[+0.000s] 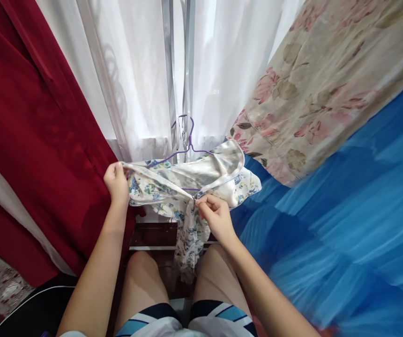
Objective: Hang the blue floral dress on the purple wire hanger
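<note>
A white garment with blue flowers [145, 189] hangs on a purple wire hanger [190, 142] in front of me. My left hand [116, 182] pinches the garment's edge at its left side and pulls it taut. Near the middle of the neckline, my right hand [215, 213] is closed in a pinch on the front, by a small dark fastening I cannot make out clearly. The garment's lower part hangs down between my knees. Part of the hanger shows through the open neckline.
Sheer white curtains [138, 70] hang behind the hanger, with a red curtain [22, 117] on the left. To the right are a beige floral cloth [314, 93] and blue ruffled fabric [359, 206]. A black rounded object [36, 311] with a pale rim sits at lower left.
</note>
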Demonstrator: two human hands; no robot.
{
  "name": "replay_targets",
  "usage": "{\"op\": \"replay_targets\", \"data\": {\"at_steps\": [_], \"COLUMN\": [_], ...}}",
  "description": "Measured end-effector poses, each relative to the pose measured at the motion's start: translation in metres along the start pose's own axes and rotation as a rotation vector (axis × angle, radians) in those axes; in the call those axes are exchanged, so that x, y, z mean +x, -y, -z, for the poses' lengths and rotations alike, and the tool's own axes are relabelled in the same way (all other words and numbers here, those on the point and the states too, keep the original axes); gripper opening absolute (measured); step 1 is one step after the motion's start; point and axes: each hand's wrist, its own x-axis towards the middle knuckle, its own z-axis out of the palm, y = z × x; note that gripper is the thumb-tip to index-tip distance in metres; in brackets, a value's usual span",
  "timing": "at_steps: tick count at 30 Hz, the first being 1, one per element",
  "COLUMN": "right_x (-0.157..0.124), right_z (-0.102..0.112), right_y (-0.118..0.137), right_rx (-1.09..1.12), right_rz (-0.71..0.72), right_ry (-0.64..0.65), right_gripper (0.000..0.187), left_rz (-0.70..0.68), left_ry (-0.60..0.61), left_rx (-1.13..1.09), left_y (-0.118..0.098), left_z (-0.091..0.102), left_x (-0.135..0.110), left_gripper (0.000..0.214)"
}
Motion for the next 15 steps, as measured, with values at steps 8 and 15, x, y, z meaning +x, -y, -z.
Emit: {"op": "replay_targets", "data": {"at_steps": [8, 15], "right_x": [-0.016, -0.051], "right_z": [0.049, 0.087], "right_y": [-0.047, -0.103], "right_rx": [0.066, -0.036], "right_rz": [-0.104, -0.237], "right_ry": [-0.411, -0.546], "right_gripper": [0.023, 0.024], "left_rz": [0.312, 0.312], "left_ry": [0.447, 0.885], "left_rx": [0.032, -0.13], "left_y": [0.076, 0.025], "left_z": [0.005, -0.022], "left_x": [-0.112, -0.161], "left_gripper": [0.039, 0.031]}}
